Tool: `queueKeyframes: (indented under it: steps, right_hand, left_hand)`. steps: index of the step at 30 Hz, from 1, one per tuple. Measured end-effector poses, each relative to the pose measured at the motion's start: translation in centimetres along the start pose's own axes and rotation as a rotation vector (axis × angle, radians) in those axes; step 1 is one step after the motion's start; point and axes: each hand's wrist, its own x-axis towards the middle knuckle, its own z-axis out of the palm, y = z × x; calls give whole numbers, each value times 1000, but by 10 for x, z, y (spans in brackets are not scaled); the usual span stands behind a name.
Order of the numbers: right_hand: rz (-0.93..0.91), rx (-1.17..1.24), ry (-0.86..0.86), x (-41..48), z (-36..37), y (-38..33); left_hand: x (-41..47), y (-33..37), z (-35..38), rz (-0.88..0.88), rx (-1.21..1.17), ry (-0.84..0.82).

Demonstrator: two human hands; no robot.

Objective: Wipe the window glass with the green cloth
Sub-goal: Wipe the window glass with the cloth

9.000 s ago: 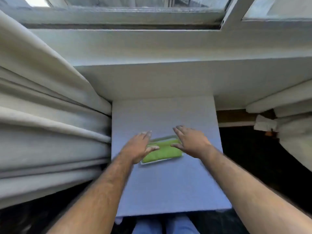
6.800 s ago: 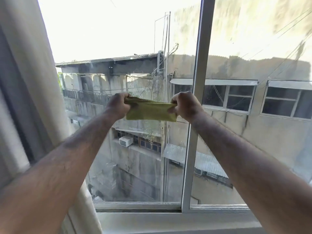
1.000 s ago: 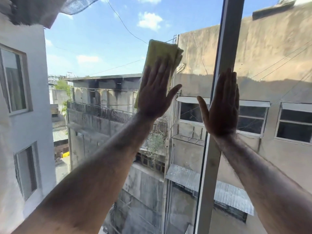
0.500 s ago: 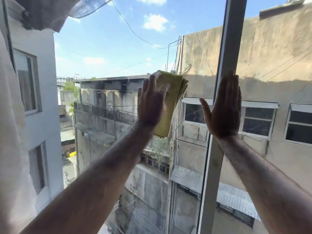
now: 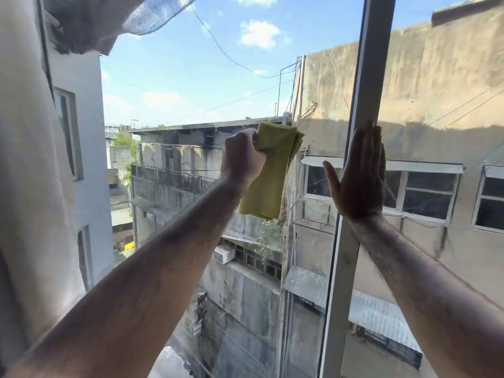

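Note:
The folded green cloth (image 5: 272, 175) hangs against the left pane of window glass (image 5: 191, 85), about mid height. My left hand (image 5: 241, 156) is clenched on the cloth's upper left part, and the rest of the cloth drops below the fist. My right hand (image 5: 360, 173) is flat with fingers straight and pointing up, pressed on the white window frame bar (image 5: 341, 268) and the glass beside it. It holds nothing.
A pale curtain (image 5: 30, 186) fills the left edge, with a piece of mesh (image 5: 152, 15) at the top left. The right pane (image 5: 441, 83) lies beyond the frame bar. Concrete buildings stand outside.
My left hand has slid the cloth down the pane and gone from a flat palm to a closed fist on it. The right hand stays on the frame bar.

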Motion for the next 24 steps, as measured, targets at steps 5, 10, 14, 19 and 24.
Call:
queueKeyframes:
  steps: [5,10,14,19,24]
  right_hand:
    - [-55,123,-73,0,-27,-18]
    - [125,673,-492,-4,-50,-62]
    - [619,1121,-620,-2,-54,-79]
    - [970,1329,-583,-17,-59,-81]
    - [1112,1300,-607,-52,-71,-92]
  left_hand:
    - [-10,-2,-27,-174,-349,-66]
    - [-27,0,-53,-334,-942,-190]
    - [-38,-14,-68,-512,-1108,-215]
    - [-59,-54,-83,-581,-966,-401]
    - [-93,-90,-88,-620,-920,-560]
